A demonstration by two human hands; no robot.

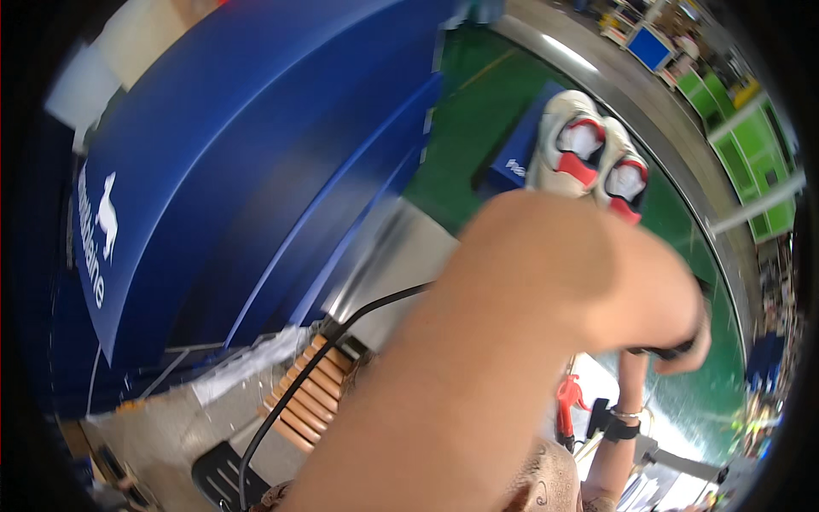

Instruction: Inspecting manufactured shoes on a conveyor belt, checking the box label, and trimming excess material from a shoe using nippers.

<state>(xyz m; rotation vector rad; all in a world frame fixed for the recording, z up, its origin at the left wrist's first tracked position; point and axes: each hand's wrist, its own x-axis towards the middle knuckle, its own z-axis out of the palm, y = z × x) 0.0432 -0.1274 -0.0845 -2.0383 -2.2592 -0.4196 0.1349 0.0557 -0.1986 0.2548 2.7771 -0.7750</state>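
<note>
My left forearm (pixel 512 341) fills the middle of the picture, blurred and very close. It runs from the lower edge up and to the right. My left hand (pixel 687 337) is at the right, its fingers curled around a small dark object (pixel 661 350). My right forearm (pixel 630 388) rises from the lower edge with a dark wristband (pixel 621 425). My right hand is hidden behind the left arm.
A big blue machine housing (pixel 256 154) fills the left. A pair of white and red shoes (pixel 589 154) lies on a blue box over the green floor (pixel 469 128). A black cable (pixel 290 392) crosses wooden slats (pixel 311 397). A red tool (pixel 566 401) stands below.
</note>
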